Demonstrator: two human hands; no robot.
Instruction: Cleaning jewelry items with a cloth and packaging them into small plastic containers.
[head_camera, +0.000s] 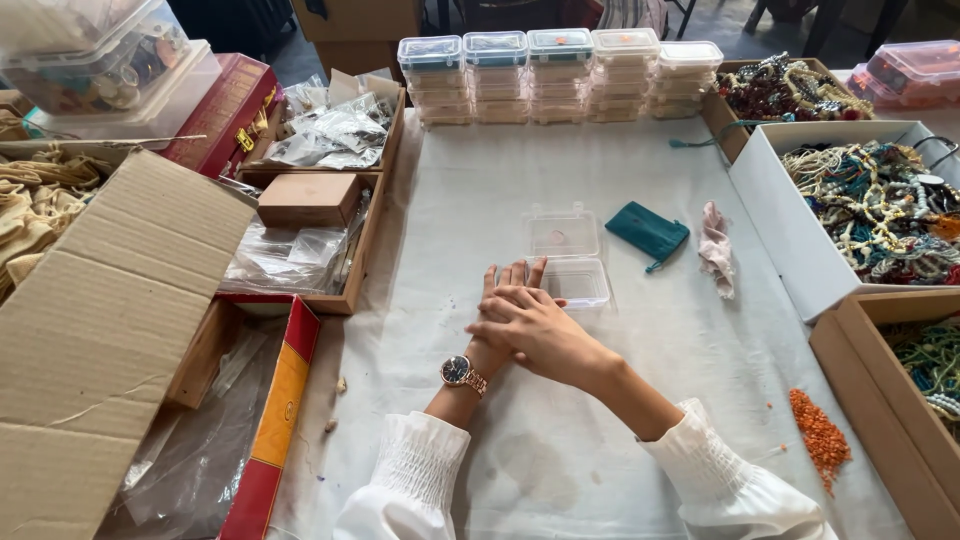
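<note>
One brown cardboard box (100, 330) lies far left, beside a small tan box (308, 198). The left hand (508, 290) lies flat, fingers together, under the right hand (530, 325), fingers loosely spread, touching one open clear plastic case (568, 258). One teal pouch (648, 232), one pink cloth (714, 250) follow; five stacks of clear cases (558, 75) behind.

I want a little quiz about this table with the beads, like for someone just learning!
1. True or false: the right hand lies on top of the left hand.
2. Which small thing lies just right of the open clear plastic box: A) teal pouch, B) red book, C) spoon?
3. Fill in: the wristwatch sits on the ___ wrist.

Key:
1. True; both hands rest flat on the white cloth, holding nothing.
2. A, the teal pouch, with a pink rag beside it.
3. Left.
</note>
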